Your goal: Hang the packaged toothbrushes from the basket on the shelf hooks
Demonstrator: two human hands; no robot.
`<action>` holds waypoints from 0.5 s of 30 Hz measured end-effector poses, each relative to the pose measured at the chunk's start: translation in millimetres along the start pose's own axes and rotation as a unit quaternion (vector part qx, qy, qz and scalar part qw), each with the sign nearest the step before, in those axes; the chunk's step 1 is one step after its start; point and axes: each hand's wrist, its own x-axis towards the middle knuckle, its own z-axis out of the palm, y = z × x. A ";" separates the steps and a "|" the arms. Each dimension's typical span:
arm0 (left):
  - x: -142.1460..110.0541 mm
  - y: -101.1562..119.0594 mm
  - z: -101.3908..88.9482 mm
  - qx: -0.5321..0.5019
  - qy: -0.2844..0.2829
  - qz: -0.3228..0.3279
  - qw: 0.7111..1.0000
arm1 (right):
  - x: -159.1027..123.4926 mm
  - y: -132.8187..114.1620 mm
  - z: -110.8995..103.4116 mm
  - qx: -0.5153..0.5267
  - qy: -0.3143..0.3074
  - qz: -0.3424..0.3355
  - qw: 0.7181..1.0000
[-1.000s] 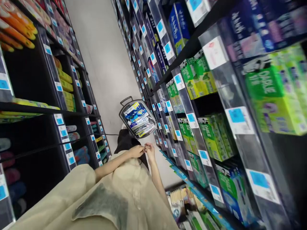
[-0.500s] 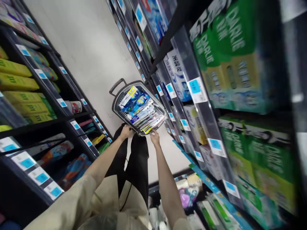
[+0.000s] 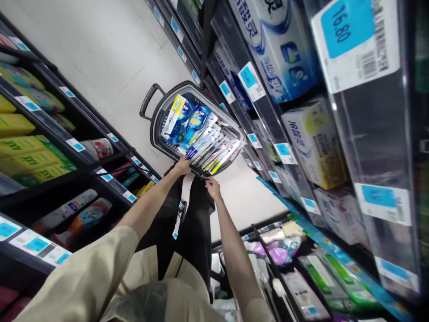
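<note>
A dark shopping basket (image 3: 153, 134) with a swung-out handle stands before my legs, tilted in the view. My left hand (image 3: 182, 166) is closed on its near rim, fingertips partly hidden by the edge. At the near corner, my right hand (image 3: 212, 188) has its fingers curled against the same rim. Blue packs (image 3: 197, 121) with yellow and white labels fill the basket's far-left part. Slim flat packages (image 3: 217, 152), their kind too small to tell, lie in a row nearer to me.
Close on the right rises a shelf with toothpaste-like boxes (image 3: 315, 138) and price tags (image 3: 284, 153). Yellow AXE packs (image 3: 30, 154) and bottles (image 3: 80, 219) line the left shelf. Pale floor (image 3: 110, 49) runs between. Hanging goods (image 3: 281, 252) are at lower right.
The basket appears larger and slightly higher in view, with both hands still at its near rim. The view has shifted, and the right shelf looks closer; the green DARLIE boxes have left view.
</note>
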 end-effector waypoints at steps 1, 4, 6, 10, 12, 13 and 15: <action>1.7 2.3 0.3 0.008 -0.007 0.001 1.000 | -4.5 1.5 1.9 0.011 -0.004 0.001 1.000; 1.7 11.6 -0.6 0.032 -0.026 0.003 0.999 | -14.9 0.7 0.8 0.040 -0.008 0.004 0.999; -0.8 18.5 -2.0 0.048 -0.036 0.003 0.998 | -17.6 -2.1 -5.1 0.053 -0.004 0.005 0.999; -3.9 29.3 -3.9 0.080 -0.035 -0.017 0.996 | -12.2 -7.0 -22.8 0.071 0.010 0.001 0.997; -4.6 32.6 -4.5 0.094 -0.028 -0.031 0.995 | -6.8 -7.7 -31.3 0.077 0.017 -0.002 0.997; -5.1 34.0 -4.9 0.100 -0.024 -0.035 0.994 | -4.2 -7.6 -35.0 0.080 0.021 -0.003 0.997; -6.8 37.1 -6.2 0.112 -0.016 -0.035 0.993 | -0.7 -6.7 -40.7 0.086 0.027 -0.005 0.996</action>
